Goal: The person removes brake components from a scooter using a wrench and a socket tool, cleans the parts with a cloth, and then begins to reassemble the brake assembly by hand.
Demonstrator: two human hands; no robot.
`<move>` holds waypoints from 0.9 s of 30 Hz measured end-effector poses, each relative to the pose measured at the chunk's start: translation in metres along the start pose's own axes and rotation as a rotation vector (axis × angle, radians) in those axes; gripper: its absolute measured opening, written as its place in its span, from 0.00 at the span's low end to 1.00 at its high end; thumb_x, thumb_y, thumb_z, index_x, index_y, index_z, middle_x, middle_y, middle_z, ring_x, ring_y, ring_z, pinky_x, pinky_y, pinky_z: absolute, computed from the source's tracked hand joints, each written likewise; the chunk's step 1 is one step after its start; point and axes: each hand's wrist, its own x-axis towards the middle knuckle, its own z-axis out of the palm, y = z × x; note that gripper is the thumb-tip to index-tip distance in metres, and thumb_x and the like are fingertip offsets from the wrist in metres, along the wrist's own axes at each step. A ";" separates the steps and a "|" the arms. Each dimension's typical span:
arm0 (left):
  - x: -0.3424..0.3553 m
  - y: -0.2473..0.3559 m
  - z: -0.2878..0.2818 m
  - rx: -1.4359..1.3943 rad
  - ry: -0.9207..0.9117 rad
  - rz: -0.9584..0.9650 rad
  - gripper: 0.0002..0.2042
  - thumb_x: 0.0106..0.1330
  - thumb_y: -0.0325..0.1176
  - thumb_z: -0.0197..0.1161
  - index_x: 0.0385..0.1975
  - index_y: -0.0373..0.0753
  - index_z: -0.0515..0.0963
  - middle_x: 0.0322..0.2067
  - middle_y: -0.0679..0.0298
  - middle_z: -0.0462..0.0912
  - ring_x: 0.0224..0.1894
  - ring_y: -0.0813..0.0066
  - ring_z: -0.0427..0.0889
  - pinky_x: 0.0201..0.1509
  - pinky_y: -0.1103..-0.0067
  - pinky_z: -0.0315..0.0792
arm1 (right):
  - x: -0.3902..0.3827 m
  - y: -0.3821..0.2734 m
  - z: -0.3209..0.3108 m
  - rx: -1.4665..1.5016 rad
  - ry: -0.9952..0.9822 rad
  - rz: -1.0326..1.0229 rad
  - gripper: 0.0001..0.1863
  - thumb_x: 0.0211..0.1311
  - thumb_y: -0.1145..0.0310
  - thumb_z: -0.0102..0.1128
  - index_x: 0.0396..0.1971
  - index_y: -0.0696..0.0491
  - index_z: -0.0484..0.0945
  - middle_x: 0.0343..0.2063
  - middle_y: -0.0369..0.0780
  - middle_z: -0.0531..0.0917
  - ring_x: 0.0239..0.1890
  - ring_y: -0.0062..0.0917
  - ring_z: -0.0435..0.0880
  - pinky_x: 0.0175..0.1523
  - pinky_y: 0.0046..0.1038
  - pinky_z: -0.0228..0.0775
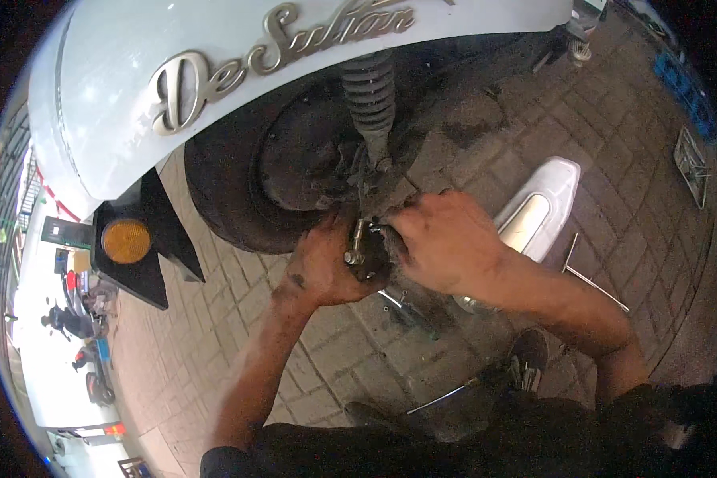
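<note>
Below the rear of a white scooter (111, 72), my left hand (319, 259) is closed around a dark, greasy part whose exact kind I cannot make out. A shiny brass-coloured cylindrical fitting (358, 243) shows upright against its fingers. My right hand (450, 239) comes in from the right, fingers bent and pinched together beside that fitting. A small bright bit shows by its fingertips, but what it grips is hidden. Just above both hands hangs the lower end of a coil-spring shock absorber (369, 92). The black rear wheel (255, 175) is behind and to the left.
A long white plastic cover (540, 203) lies on the paving to the right, beside a T-handle wrench (593, 288). A screwdriver (410, 312) and a thin metal rod (442, 397) lie below my hands. An orange reflector (126, 241) sticks out on the left; blue crates (685, 92) stand far right.
</note>
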 end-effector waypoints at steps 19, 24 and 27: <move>-0.004 0.017 -0.002 -0.017 0.001 -0.088 0.38 0.43 0.43 0.72 0.54 0.29 0.66 0.47 0.40 0.77 0.47 0.43 0.81 0.51 0.59 0.77 | 0.000 -0.017 0.005 -0.078 0.134 0.026 0.10 0.44 0.66 0.60 0.23 0.57 0.80 0.25 0.49 0.83 0.32 0.45 0.84 0.39 0.44 0.77; 0.000 0.024 0.000 0.055 -0.018 -0.139 0.38 0.44 0.42 0.72 0.55 0.29 0.65 0.46 0.41 0.77 0.47 0.43 0.81 0.51 0.59 0.78 | -0.002 -0.018 0.001 -0.083 0.121 0.083 0.09 0.44 0.65 0.60 0.21 0.57 0.79 0.23 0.48 0.83 0.31 0.45 0.84 0.39 0.43 0.76; 0.000 0.023 0.008 0.076 0.070 -0.068 0.39 0.44 0.41 0.71 0.56 0.29 0.64 0.47 0.41 0.77 0.47 0.43 0.81 0.50 0.59 0.78 | -0.007 -0.019 0.002 -0.083 0.110 0.119 0.09 0.44 0.65 0.60 0.22 0.56 0.80 0.23 0.49 0.82 0.30 0.45 0.84 0.39 0.44 0.76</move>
